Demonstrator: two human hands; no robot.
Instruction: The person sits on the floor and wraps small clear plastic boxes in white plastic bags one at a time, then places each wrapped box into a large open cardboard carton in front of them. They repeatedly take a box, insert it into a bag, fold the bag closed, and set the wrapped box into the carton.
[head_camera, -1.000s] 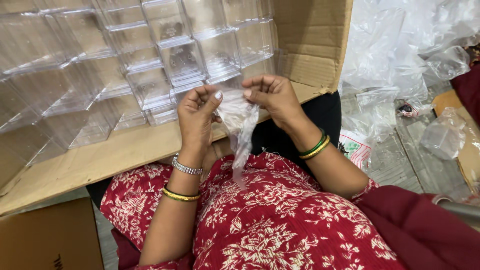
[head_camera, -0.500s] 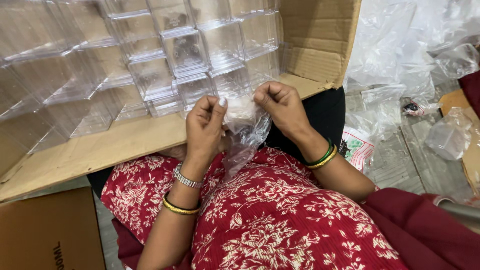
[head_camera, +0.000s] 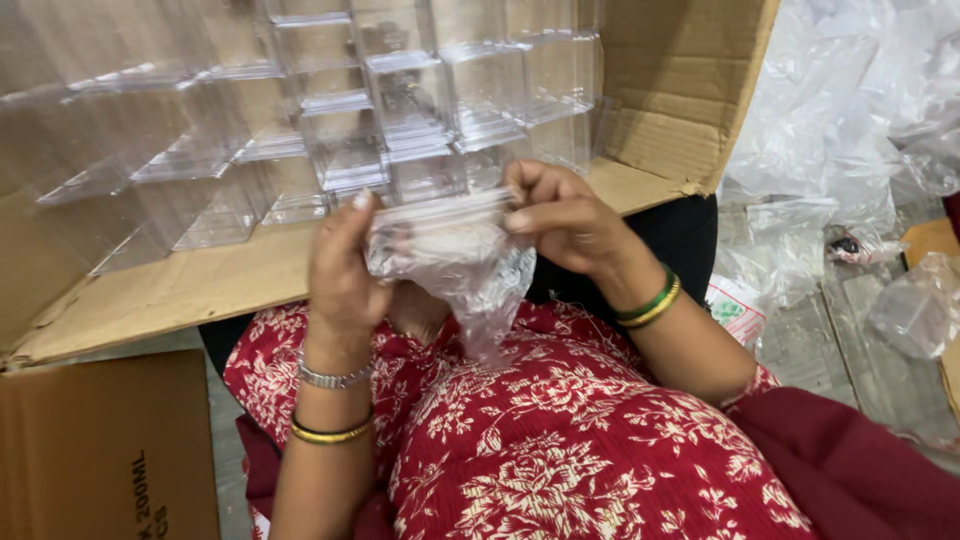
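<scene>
clear plastic bag (head_camera: 455, 262) at frame centre, stretched between both hands above the lap, tail hanging free; left hand (head_camera: 343, 272) pinches its left edge, right hand (head_camera: 560, 218) its right, mouth held taut; clear plastic boxes (head_camera: 400, 120) stacked in cardboard carton (head_camera: 680, 90), upper frame.

- The left hand (head_camera: 342, 272) comes up on a bare forearm with no sleeve showing.
- On that left wrist sits a silver linked-metal bracelet (head_camera: 331, 377), slim and shiny.
- Just below it on the forearm there's a thin gold bangle with a dark stripe (head_camera: 331, 432).
- The right hand (head_camera: 562, 222) also shows a bare forearm.
- Its wrist carries a green bangle paired with a gold bangle (head_camera: 648, 301), the two touching side by side.
- Across the lap spreads a red garment printed with cream flowers and leaves (head_camera: 560, 440).
- On the right lies a plain dark maroon cloth (head_camera: 850, 470), draped beside the print.
- A strip of black fabric (head_camera: 680, 235) shows beyond the right wrist.
</scene>
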